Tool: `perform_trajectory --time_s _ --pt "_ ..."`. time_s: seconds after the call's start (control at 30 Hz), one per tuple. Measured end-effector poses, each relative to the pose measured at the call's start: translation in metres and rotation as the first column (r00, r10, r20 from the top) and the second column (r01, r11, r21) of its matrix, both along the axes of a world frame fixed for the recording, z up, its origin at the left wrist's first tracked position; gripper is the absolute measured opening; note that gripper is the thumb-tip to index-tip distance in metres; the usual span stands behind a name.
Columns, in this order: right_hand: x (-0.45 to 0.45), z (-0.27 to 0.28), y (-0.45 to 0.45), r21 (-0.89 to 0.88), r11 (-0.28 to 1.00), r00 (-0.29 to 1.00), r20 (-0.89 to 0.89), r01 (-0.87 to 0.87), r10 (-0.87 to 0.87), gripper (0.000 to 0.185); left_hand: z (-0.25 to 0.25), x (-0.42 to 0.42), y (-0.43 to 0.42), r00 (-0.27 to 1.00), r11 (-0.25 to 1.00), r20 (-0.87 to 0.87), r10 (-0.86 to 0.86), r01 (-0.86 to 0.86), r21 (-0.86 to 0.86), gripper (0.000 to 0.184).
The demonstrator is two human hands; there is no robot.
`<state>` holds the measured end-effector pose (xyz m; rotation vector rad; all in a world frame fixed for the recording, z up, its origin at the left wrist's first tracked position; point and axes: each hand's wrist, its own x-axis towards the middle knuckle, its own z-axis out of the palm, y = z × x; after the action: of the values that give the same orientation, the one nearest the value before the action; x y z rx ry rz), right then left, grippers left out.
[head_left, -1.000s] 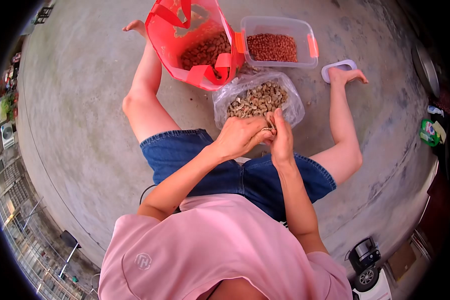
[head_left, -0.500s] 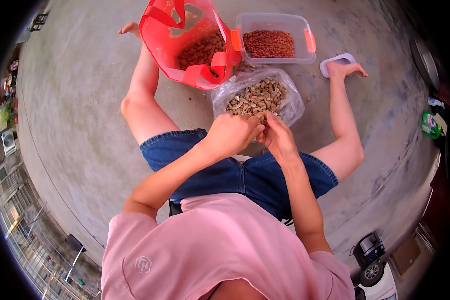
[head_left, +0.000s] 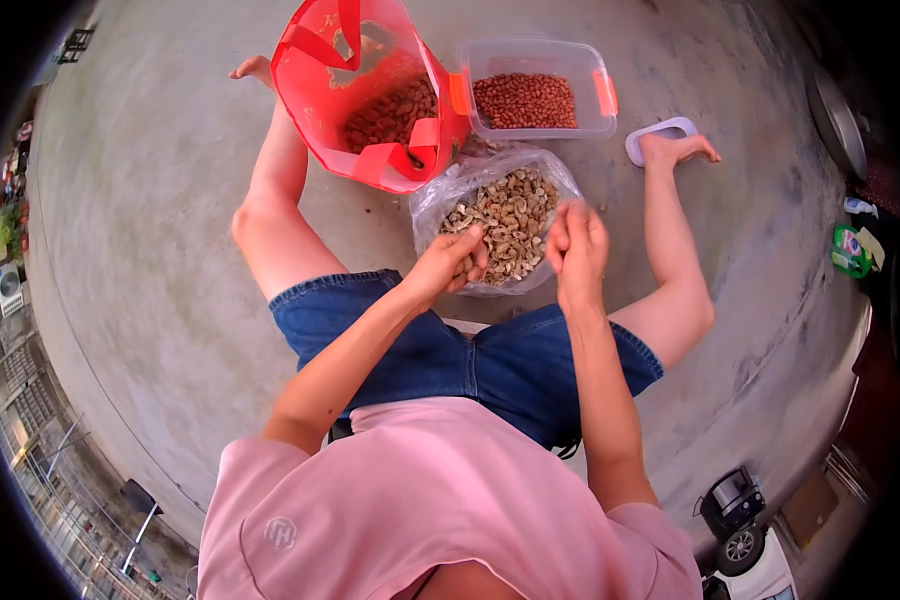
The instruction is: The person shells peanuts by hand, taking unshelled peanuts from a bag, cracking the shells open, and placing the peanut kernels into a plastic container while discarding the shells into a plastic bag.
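Note:
Over the left edge of a clear plastic bag [head_left: 432,200] is my left hand [head_left: 450,262], its fingers curled closed; what they hold, if anything, is hidden. My right hand [head_left: 578,245] is raised at the bag's right edge, with thumb and fingers pinched together on something too small to make out. Empty-looking peanut shells [head_left: 515,215] fill the bag between both hands. Behind it stands a clear plastic box [head_left: 530,55] with orange latches, holding red-skinned peanuts [head_left: 525,102]. A red tote bag [head_left: 305,90] leans open at the left, with unshelled peanuts [head_left: 395,115] inside.
My legs spread to either side of the containers on the concrete floor [head_left: 170,250]. A pale purple slipper [head_left: 660,135] lies by my right foot. Farther right are a metal basin [head_left: 835,125] and a green package [head_left: 852,252].
My hands were together over the near side of the shell bag. They have separated, the left moving slightly left and the right moving right. The whole view has shifted slightly.

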<state>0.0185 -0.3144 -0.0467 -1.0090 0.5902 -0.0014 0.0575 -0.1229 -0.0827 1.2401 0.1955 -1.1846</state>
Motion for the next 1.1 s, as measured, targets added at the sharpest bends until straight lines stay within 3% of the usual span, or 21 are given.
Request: perform_trajectory --time_s 0.03,0.07,0.1,0.13,0.23,0.27,0.33,0.4,0.53,0.63,0.7,0.73,0.8,0.83,0.93,1.1 --pt "0.019 0.008 -0.004 -0.326 0.942 0.995 0.092 0.078 -0.050 0.024 0.007 0.001 -0.003 0.997 0.996 -0.055 0.059 -0.063 -0.067 0.051" --pt "0.040 0.013 -0.008 -0.604 0.778 0.979 0.194 0.174 -0.069 0.022 0.019 0.002 -0.007 0.987 0.983 -0.114 0.115 -0.129 -0.128 0.053" --pt "0.064 0.017 -0.020 -0.842 0.508 0.966 0.247 0.178 0.070 0.018 0.028 0.003 -0.011 0.971 0.963 -0.175 0.166 -0.198 -0.185 0.055" --pt "0.083 0.020 -0.032 -0.962 0.170 0.944 0.249 0.215 0.215 0.015 0.029 0.006 -0.014 0.973 0.955 -0.162 0.162 -0.196 -0.221 0.057" --pt "0.107 0.031 -0.036 -0.899 -0.239 0.865 0.235 0.367 0.444 0.013 0.043 0.013 -0.017 0.978 0.946 -0.140 0.152 -0.186 -0.266 0.057" --pt "0.092 0.037 -0.030 -0.984 -0.020 0.870 0.147 0.178 0.471 0.017 0.049 0.016 -0.016 0.984 0.957 -0.117 0.134 -0.159 -0.243 0.059" --pt "0.056 0.059 -0.008 -0.990 0.139 0.806 0.073 -0.011 0.588 0.015 0.055 0.019 -0.016 0.986 0.956 -0.103 0.130 -0.152 -0.251 0.058" --pt "0.028 0.064 0.009 -0.987 0.114 0.735 -0.005 -0.112 0.678 0.018 0.052 0.018 -0.018 0.978 0.959 -0.134 0.162 -0.188 -0.213 0.056" --pt "0.009 0.049 0.019 -0.976 0.212 0.786 0.088 -0.056 0.612 0.026 0.062 0.019 -0.024 0.991 0.967 -0.044 0.124 -0.131 -0.217 0.051" --pt "0.004 0.045 0.022 -0.941 0.332 0.827 0.137 -0.064 0.546 0.019 0.065 0.015 -0.023 0.989 0.972 0.026 0.145 -0.138 -0.188 0.049" --pt "0.000 0.039 0.018 -0.785 0.610 0.890 0.200 -0.104 0.409 0.016 0.069 0.015 -0.019 0.971 0.961 0.096 0.219 -0.198 -0.191 0.048" --pt "-0.003 0.039 0.015 -0.679 0.726 0.920 0.210 -0.106 0.330 0.016 0.064 0.013 -0.015 0.943 0.949 0.158 0.293 -0.267 -0.166 0.032" --pt "-0.006 0.044 0.020 -0.239 0.956 0.960 0.180 -0.170 0.216 0.020 0.067 0.008 -0.018 0.813 0.944 0.483 0.325 -0.251 -0.214 0.026" --pt "-0.008 0.046 0.024 0.019 0.984 0.975 0.144 -0.176 0.171 0.022 0.072 0.007 -0.019 0.707 0.942 0.622 0.336 -0.244 -0.231 0.027" --pt "-0.011 0.043 0.029 0.295 0.934 0.979 0.096 -0.199 0.178 0.026 0.075 0.010 -0.020 0.581 0.974 0.782 0.224 -0.160 -0.159 0.028" --pt "-0.016 0.036 0.028 0.281 0.926 0.965 0.143 -0.252 0.219 0.028 0.084 0.010 -0.018 0.556 0.990 0.819 0.141 -0.101 -0.102 0.023"
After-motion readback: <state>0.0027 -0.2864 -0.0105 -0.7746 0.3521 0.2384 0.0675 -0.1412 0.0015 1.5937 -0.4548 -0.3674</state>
